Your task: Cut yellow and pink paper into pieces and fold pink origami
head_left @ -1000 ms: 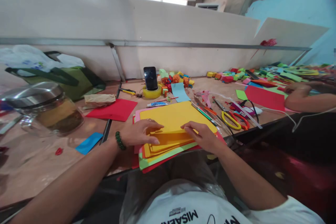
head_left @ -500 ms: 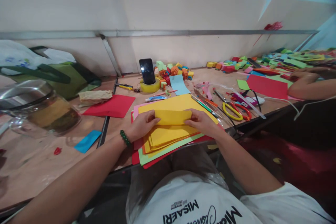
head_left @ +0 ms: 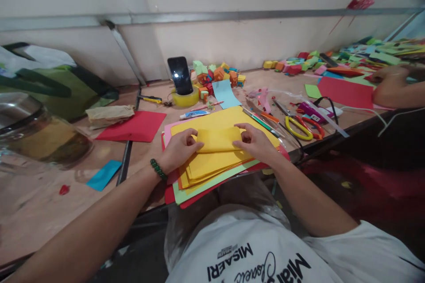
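A strip of yellow paper [head_left: 219, 139], apparently folded, is pinched at both ends between my hands. My left hand [head_left: 181, 148] grips its left end with thumb and fingers, a green bead bracelet on the wrist. At the right end, my right hand [head_left: 254, 141] has thumb and fingers closed on the strip. Beneath lies a stack of coloured paper [head_left: 206, 170], yellow sheets on top of green, red and pink ones, near the table's front edge.
A phone [head_left: 180, 75] leans on a tape roll [head_left: 186, 98]. Yellow-handled scissors [head_left: 299, 128], a purple glue gun [head_left: 310, 110] and pens [head_left: 262, 123] lie right. Folded paper pieces [head_left: 217, 75] sit behind. A glass teapot [head_left: 43, 137] stands left. Another person's hand [head_left: 393, 75] is far right.
The view has tilted down and shifted slightly. Both hands still hold the yellow strip; it looks a little flatter and lower against the stack, with my fingers more bent.
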A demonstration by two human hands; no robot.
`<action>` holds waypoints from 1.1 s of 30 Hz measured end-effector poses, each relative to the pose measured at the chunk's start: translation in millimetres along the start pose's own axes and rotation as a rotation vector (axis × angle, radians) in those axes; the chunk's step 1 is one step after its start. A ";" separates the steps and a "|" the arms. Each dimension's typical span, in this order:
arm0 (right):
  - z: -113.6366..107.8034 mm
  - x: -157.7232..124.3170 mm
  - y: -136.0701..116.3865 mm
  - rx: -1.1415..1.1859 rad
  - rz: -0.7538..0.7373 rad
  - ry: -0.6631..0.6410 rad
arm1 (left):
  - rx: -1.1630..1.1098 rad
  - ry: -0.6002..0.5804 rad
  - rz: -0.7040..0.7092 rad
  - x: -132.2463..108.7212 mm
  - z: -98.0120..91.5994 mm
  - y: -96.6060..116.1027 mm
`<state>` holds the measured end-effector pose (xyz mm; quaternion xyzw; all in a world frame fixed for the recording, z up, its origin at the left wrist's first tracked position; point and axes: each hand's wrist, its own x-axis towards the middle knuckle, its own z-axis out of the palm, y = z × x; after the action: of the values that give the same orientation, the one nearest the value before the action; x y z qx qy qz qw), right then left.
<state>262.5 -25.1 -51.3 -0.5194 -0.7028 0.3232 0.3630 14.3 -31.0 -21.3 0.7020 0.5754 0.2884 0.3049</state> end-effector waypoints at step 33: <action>-4.9 -16.6 -10.4 -0.209 0.039 0.023 | -0.072 -0.084 -0.035 -2.7 0.6 1.9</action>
<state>264.8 -43.3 -43.0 -0.5717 -0.7183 0.2489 0.3086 15.5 -33.9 -20.4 0.6920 0.5633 0.2738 0.3590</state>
